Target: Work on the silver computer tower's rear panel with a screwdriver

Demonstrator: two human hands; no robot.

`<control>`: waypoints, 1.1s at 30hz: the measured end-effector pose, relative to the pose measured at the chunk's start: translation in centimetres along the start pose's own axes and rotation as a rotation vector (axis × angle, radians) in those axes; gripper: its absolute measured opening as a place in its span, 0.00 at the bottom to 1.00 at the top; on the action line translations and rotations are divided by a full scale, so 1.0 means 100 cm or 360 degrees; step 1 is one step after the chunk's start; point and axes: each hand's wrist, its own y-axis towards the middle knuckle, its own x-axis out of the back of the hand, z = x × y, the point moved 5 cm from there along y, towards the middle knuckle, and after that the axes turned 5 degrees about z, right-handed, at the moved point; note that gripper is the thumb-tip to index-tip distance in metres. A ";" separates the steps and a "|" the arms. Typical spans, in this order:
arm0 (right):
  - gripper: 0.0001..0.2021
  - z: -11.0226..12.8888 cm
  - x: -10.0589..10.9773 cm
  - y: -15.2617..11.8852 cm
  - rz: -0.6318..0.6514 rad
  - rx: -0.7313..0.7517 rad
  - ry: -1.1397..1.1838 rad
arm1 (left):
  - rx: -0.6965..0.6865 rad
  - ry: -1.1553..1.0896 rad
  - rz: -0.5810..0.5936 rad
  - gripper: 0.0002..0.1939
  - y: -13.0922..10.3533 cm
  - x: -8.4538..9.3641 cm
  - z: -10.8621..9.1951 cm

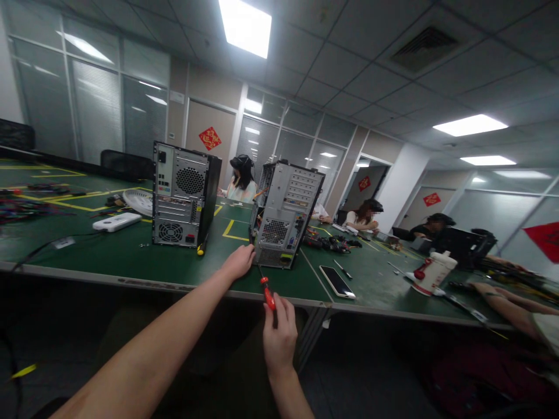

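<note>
A grey metal computer case (290,201) stands upright on the green table, its back side with slots and a fan grille facing me. My left hand (240,262) is closed at the lower left edge of this case; its fingertips are partly hidden. Held in the fingers of my right hand (280,330) is a screwdriver (268,293) with a red handle. Its thin shaft points up toward the bottom left corner of the case; whether the tip touches a screw is too small to tell.
A second computer case (177,195) stands to the left, a yellow-handled screwdriver (201,250) beside its base. Rightward lie a phone (336,281), a thin dark tool (343,269), bundled cables (334,241) and a white cup (435,273). A white power strip (116,222) lies left. Several people sit around.
</note>
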 end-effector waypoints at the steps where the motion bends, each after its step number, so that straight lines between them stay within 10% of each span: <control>1: 0.15 -0.001 0.000 0.000 0.0000 0.0011 -0.0002 | -0.0001 -0.0003 0.0001 0.13 0.000 0.000 0.000; 33: 0.15 0.001 -0.003 0.001 0.0102 0.0061 -0.0075 | 0.0004 -0.0007 0.0007 0.14 0.000 0.001 -0.001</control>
